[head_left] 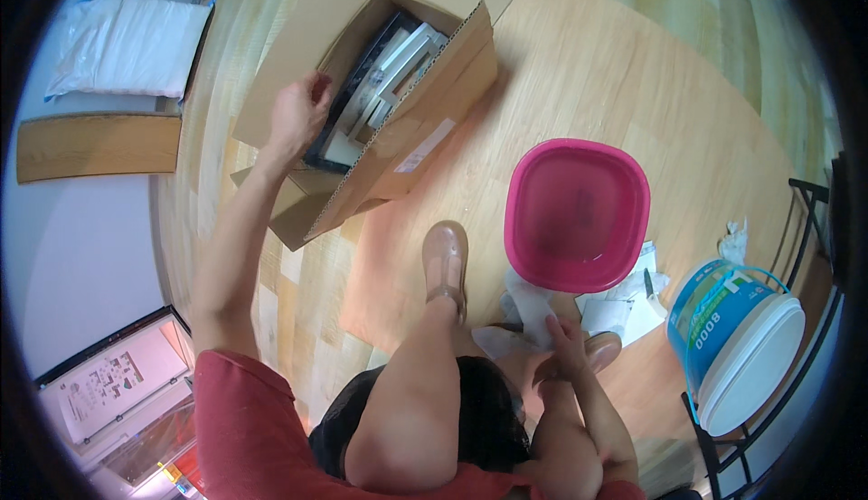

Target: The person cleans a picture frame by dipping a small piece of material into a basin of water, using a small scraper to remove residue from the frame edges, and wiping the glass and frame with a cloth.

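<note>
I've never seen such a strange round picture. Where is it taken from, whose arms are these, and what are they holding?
There is no machine here, just a person's two bare hands. The one picture comes from a wide fisheye camera worn on the head, looking down, so straight edges bend near the rim. On the wood-look floor stand an open cardboard box with black and white parts inside, a pink basin and a blue bucket with a white lid. The left hand is at the box's left side; whether it grips anything is unclear. The right hand, below the basin in the picture, appears to hold a crumpled white cloth or tissue.
</note>
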Demonstrator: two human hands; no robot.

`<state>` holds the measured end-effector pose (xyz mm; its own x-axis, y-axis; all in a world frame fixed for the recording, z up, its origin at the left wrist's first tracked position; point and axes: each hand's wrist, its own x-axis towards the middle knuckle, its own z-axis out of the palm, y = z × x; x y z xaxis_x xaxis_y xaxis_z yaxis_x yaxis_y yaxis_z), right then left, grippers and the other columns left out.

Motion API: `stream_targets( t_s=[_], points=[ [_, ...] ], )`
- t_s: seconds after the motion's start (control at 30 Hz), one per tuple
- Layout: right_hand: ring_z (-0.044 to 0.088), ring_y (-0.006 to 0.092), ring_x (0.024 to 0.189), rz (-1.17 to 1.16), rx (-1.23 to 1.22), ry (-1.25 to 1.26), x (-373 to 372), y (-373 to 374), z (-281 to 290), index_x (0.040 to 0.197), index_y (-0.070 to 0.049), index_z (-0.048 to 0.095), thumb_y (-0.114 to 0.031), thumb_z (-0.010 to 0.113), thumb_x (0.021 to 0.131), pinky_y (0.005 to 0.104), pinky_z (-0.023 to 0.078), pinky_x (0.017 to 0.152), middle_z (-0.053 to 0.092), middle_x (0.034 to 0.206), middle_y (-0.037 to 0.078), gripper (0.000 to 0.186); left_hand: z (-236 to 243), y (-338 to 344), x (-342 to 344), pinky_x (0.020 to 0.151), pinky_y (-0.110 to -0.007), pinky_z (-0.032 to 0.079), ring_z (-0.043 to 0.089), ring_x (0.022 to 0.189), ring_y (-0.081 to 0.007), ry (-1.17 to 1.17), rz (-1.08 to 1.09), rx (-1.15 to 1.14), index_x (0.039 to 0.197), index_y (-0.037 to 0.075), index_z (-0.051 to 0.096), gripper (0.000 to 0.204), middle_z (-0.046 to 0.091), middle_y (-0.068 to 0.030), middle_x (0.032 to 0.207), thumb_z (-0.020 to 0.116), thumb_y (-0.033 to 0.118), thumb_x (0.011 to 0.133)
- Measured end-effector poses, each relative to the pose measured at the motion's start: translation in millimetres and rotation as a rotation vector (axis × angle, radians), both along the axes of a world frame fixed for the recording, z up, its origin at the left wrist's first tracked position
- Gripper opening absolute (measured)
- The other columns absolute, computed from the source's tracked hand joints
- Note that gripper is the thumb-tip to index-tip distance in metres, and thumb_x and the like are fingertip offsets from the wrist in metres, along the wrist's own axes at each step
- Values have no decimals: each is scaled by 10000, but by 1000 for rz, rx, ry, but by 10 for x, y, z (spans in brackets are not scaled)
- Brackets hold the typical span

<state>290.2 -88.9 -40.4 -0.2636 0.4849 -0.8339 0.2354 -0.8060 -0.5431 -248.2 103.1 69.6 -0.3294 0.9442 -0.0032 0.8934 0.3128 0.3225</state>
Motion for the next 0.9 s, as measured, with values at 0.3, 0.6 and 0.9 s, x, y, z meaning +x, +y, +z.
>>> stream_targets(
  t_s=[0.3,0.6,0.9],
  points=[
    [447,50,664,-27,43,-34,-10,57,126,808,2,649,-288,588,953,241,364,573,521,691,-61,330,-646,61,44,844,-485,499,616,932,-440,243,87,-292,1030,-52,531,363,620,-300,1001,601,253,844],
    [416,56,619,-75,50,-24,81,-112,-193,741,-4,646,-356,619,924,259,319,532,492,657,-66,398,-611,43,373,839,-485,478,569,953,-437,163,80,-261,1030,-11,501,406,572,-269,982,684,229,758],
    [472,69,710,-105,37,-28,146,-110,-149,877,17,666,-329,605,938,253,386,609,546,746,-44,356,-574,-103,374,742,-331,503,648,822,-224,-262,6,-320,1071,-77,550,385,664,-195,885,680,178,815]
  ],
)
